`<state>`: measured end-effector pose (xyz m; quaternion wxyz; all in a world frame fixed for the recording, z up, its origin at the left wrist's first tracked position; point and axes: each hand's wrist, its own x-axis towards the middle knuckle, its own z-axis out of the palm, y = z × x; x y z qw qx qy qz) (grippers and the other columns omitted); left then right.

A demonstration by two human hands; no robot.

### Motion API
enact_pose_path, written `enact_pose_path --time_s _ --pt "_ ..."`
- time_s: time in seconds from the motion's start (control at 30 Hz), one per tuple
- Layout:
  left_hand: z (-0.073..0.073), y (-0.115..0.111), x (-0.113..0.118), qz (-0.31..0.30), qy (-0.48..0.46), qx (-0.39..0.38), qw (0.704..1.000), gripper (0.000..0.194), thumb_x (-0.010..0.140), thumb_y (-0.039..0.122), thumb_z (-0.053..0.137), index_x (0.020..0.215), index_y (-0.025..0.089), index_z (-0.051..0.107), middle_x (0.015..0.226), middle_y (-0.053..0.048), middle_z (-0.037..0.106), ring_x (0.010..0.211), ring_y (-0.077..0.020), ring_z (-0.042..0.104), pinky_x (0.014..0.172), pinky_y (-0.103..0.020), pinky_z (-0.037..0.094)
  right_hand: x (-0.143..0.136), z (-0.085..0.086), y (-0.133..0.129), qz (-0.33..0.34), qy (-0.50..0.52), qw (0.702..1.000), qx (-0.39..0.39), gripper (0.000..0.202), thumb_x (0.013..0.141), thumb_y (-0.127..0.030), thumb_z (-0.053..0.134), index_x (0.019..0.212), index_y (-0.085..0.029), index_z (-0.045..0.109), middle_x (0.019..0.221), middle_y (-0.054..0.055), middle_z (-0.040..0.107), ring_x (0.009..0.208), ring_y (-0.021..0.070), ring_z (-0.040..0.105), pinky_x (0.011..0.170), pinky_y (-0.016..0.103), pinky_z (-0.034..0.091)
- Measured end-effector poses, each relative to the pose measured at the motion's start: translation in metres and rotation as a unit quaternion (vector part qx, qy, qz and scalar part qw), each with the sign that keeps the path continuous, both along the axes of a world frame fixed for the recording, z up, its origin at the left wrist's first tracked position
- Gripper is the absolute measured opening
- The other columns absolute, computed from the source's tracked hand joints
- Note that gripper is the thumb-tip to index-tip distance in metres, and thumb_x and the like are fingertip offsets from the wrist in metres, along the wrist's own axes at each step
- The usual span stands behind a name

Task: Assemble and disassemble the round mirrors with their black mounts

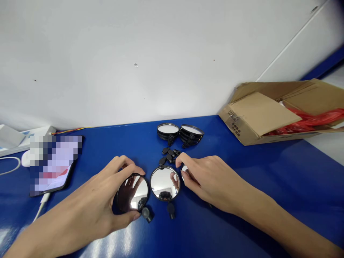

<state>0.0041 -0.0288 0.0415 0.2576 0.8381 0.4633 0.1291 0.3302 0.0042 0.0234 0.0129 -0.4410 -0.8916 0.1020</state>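
Note:
My left hand (107,197) is closed round a round black-rimmed mirror (133,193), fingers at its top edge and thumb at the bottom near a black mount (147,214). A second round mirror (165,183) lies face up on the blue table between my hands, with its own black mount (171,210) below it. My right hand (202,177) curls its fingers on another round mirror (185,172), mostly hidden under the hand. Just beyond lie several small black mount pieces (169,156) in a loose heap.
Two stacks of round mirrors, a left stack (168,133) and a right stack (191,134), stand near the wall. An open cardboard box (264,114) with red plastic (309,120) is at the right. A phone (57,163) and a white power strip (40,138) lie at the left.

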Motion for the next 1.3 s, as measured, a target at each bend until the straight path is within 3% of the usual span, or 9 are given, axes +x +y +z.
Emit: enact_pose_path --time_s 0.13,0.57,0.97,1.3 --pt "0.0005 -0.0007 0.0002 -0.006 0.02 -0.047 0.999 0.052 0.097 0.033 0.086 0.144 0.04 0.067 0.135 -0.005 0.07 0.108 -0.0273 0.075 0.093 -0.038 0.066 -0.0008 0.0004 -0.0003 0.0 0.013 1.0 0.0 0.012 0.114 -0.018 0.049 0.119 -0.023 0.058 0.076 -0.003 0.073 0.064 0.0235 0.071 0.061 0.035 0.026" --pt "-0.0028 -0.0034 0.0027 -0.004 0.0 -0.034 0.999 0.048 0.099 0.032 0.082 0.144 0.04 0.067 0.131 -0.006 0.071 0.105 -0.0272 0.073 0.089 -0.038 0.065 -0.0008 0.0003 -0.0003 0.001 0.065 0.997 0.033 0.011 0.115 -0.019 0.05 0.115 -0.024 0.059 0.071 -0.005 0.071 0.06 0.0191 0.066 0.06 0.032 0.027" --pt "-0.0036 -0.0035 0.005 0.008 0.039 -0.086 0.996 0.039 0.102 0.035 0.08 0.136 0.036 0.062 0.141 -0.005 0.066 0.106 -0.0258 0.073 0.087 -0.038 0.065 -0.0034 0.0001 -0.0008 0.004 0.052 0.999 0.011 0.014 0.117 -0.022 0.048 0.117 -0.023 0.062 0.083 0.0 0.079 0.069 0.0232 0.073 0.063 0.033 0.035" --pt "-0.0029 -0.0021 0.0077 0.021 0.039 -0.112 0.993 0.04 0.102 0.036 0.08 0.136 0.038 0.06 0.143 -0.003 0.064 0.108 -0.0251 0.072 0.091 -0.04 0.064 -0.005 0.0032 -0.0028 0.012 0.038 0.999 -0.029 0.018 0.12 -0.025 0.049 0.105 -0.023 0.058 0.094 0.002 0.078 0.075 0.0214 0.074 0.067 0.033 0.039"
